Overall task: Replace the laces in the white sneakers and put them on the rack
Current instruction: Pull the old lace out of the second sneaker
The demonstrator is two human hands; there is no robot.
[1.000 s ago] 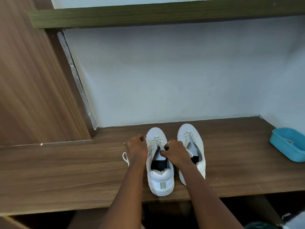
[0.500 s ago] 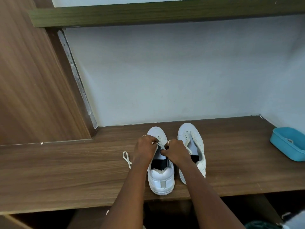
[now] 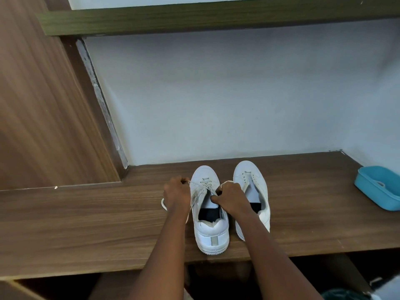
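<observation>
Two white sneakers stand side by side on a wooden shelf (image 3: 86,224), heels toward me. The left sneaker (image 3: 211,232) has an off-white lace (image 3: 200,187) threaded through its front eyelets. My left hand (image 3: 176,194) grips one lace end at the shoe's left side, pulled taut. My right hand (image 3: 232,197) pinches the other lace end between the two shoes. A loop of lace (image 3: 163,204) lies on the shelf left of my left wrist. The right sneaker (image 3: 255,182) shows bare eyelets and partly hides behind my right hand.
A blue plastic tub (image 3: 381,188) sits at the shelf's far right. A grey wall (image 3: 216,94) closes the back, a wooden panel (image 3: 39,115) the left side, and a dark upper shelf (image 3: 216,16) runs overhead. Open space lies below the shelf's front edge.
My left hand went in over the left sneaker's eyelets, then drew back out to the left with the lace, tightening it. My right hand stayed beside the tongue.
</observation>
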